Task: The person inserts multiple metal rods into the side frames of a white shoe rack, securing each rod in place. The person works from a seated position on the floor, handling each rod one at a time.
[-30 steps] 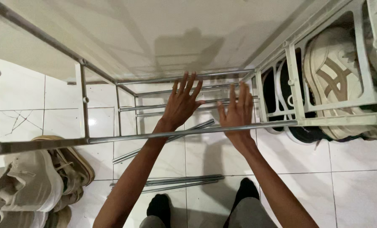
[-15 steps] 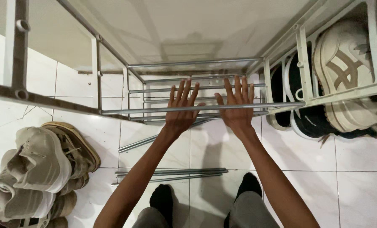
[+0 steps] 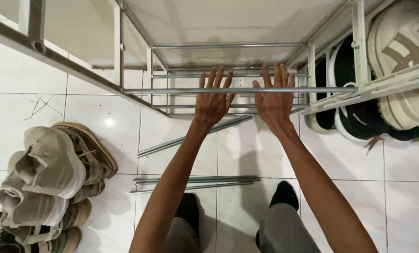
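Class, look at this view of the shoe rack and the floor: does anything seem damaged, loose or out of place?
Yes. Loose metal rods lie on the floor, one rod askew, not fitted in the rack. A floor tile is cracked. Beige shoes sit heaped on the left.

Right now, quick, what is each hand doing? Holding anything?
Left hand: open, fingers spread, holding nothing, reaching under the metal rod of the shoe rack.
Right hand: open, fingers spread, holding nothing, beside it.
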